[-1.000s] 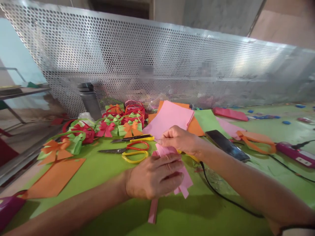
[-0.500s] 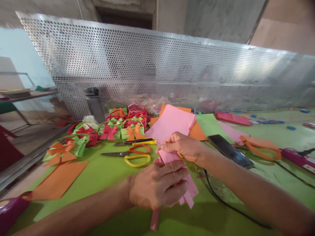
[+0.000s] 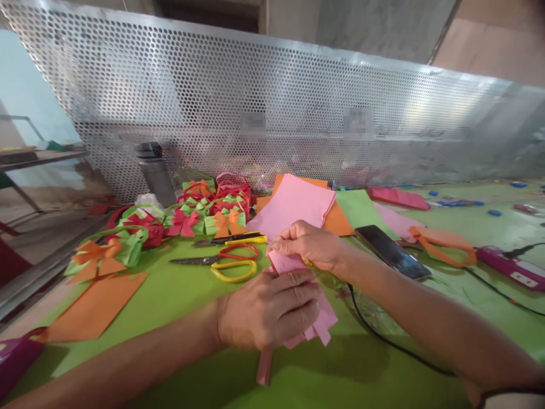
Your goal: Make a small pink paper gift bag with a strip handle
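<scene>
"How many hands are at work?"

"Two. The right hand (image 3: 309, 244) pinches the top end of the pink paper (image 3: 327, 318) between thumb and fingers. The left hand (image 3: 270, 312) lies over its middle, fingers together and bent; its thumb is hidden, so I can't tell whether it grips or only presses."

"And the paper?"

"It's between the hands, over the green table (image 3: 170, 363): light pink, layered, slanting down toward the right, with uneven, tab-like ends. I can't count the layers. One narrow pink strip (image 3: 264, 369) pokes out below the left hand."

"What's nearest?"

"One pair of scissors (image 3: 200, 261), one handle loop red and the other yellow. Just beyond it, one cutter (image 3: 244, 239) with yellow on its handle. To the right, one phone (image 3: 392, 253), face up, and a black cord (image 3: 383, 335). Something yellow shows by the right hand, mostly covered."

"Any containers?"

"A cluster of red and green bags (image 3: 155, 232) with bows, too overlapped to count; I can't see inside them. One grey bottle (image 3: 157, 179) with a black lid stands behind, its contents unclear."

"Other sheets?"

"A pink stack (image 3: 298, 204) on orange sheets (image 3: 338, 220), a green sheet (image 3: 361, 210) beside them, and one orange piece (image 3: 96, 309) at the left."

"Farther out?"

"One orange loop (image 3: 447, 247), one purple power strip (image 3: 511, 270) at the right, and one perforated panel (image 3: 276, 102) across the back."
</scene>
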Tool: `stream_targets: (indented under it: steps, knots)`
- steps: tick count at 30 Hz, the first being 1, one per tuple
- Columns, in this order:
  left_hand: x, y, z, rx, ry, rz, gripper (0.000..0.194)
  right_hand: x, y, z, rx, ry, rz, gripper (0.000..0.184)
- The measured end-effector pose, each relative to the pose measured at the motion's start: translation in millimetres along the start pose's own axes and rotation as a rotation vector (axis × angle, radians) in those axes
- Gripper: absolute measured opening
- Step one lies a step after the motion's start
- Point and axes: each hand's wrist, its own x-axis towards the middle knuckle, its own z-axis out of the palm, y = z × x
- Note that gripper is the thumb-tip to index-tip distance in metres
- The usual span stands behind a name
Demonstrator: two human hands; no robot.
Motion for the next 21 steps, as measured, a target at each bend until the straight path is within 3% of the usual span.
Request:
stream_targets:
  steps: [4,10,16,21]
  knots:
    - [1.8,3.0,-1.1,0.061,0.029,0.005,0.026,0.1,1.4,0.3,-0.041,-0.007,-0.009,0.029]
    - [0.6,8.0,-0.1,0.225,0.081,-0.119,0.013,-0.3,2.2,-4.8,-0.069,-0.008,-0.030,0.030]
    - [-2.0,10.6,-0.7,0.242,0.013,-0.184,0.014,-1.0,-0.2,-6.8,-0.034,-0.076,-0.005,0.034]
    - [-10.0,12.0,8.5,0.128,-0.086,-0.271,0.021,2.1,2.4,-7.9,-0.043,-0.072,-0.016,0.035]
